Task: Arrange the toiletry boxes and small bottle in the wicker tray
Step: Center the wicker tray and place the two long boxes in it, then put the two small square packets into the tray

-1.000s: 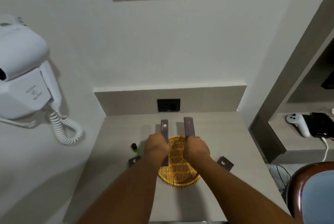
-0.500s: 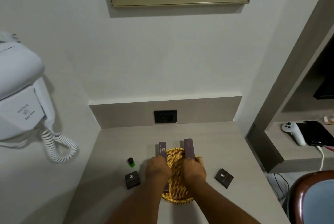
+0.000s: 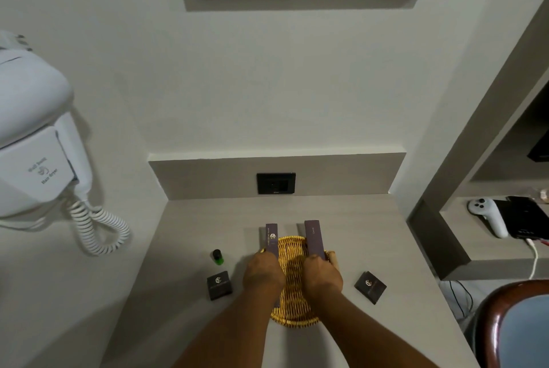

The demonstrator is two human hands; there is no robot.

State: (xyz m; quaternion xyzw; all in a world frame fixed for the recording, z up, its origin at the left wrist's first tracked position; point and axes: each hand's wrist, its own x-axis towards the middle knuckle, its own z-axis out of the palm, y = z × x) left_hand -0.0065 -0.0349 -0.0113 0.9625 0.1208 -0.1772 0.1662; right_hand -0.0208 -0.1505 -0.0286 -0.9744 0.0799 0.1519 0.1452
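Observation:
A yellow wicker tray (image 3: 292,263) lies on the grey counter in front of me. My left hand (image 3: 263,274) is shut on a long purple box (image 3: 271,238) along the tray's left side. My right hand (image 3: 322,275) is shut on a second long purple box (image 3: 313,237) along the right side. Both boxes stick out past the tray's far rim. A small green bottle with a black cap (image 3: 217,257) stands left of the tray. A dark square box (image 3: 219,284) sits on the counter at the left, and another one (image 3: 370,287) lies at the right.
A white wall hair dryer (image 3: 32,145) with a coiled cord (image 3: 98,228) hangs at the left. A black wall socket (image 3: 276,183) sits behind the counter. The right shelf holds a white controller (image 3: 487,216) and a black device (image 3: 525,219). A chair back (image 3: 505,323) is at lower right.
Both hands keep hold of the long boxes over the tray, shifting little. The view has tilted, so the tray and counter sit lower in frame than one second ago.

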